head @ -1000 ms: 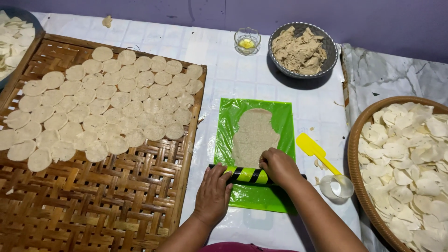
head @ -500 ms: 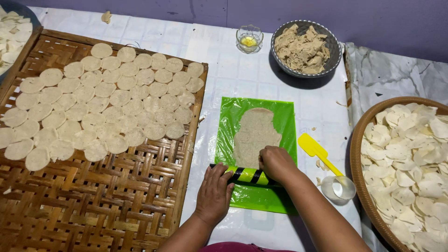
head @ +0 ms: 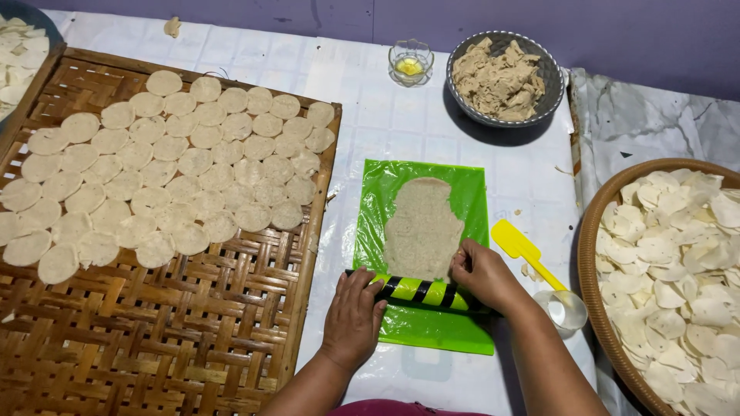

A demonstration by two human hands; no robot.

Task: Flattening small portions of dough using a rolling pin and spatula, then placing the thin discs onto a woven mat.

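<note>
Resting on a yellow-and-black striped roller (head: 422, 291), both hands (head: 353, 317) press dough (head: 422, 228).

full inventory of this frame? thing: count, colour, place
rolling pin: 1, yellow-black striped, on sheet's near part
plastic sheet: 1, green, centre
flattened dough: 1, beige, on sheet
woven tray: 1, brown, left
dough discs: many, cream, on tray
metal bowl: 1, grey, top, holds dough lumps
glass cup: 1, clear, top centre
spatula: 1, yellow, right of sheet
round basket: 1, brown, right, holds white discs
left hand: on pin
right hand: on pin
</note>
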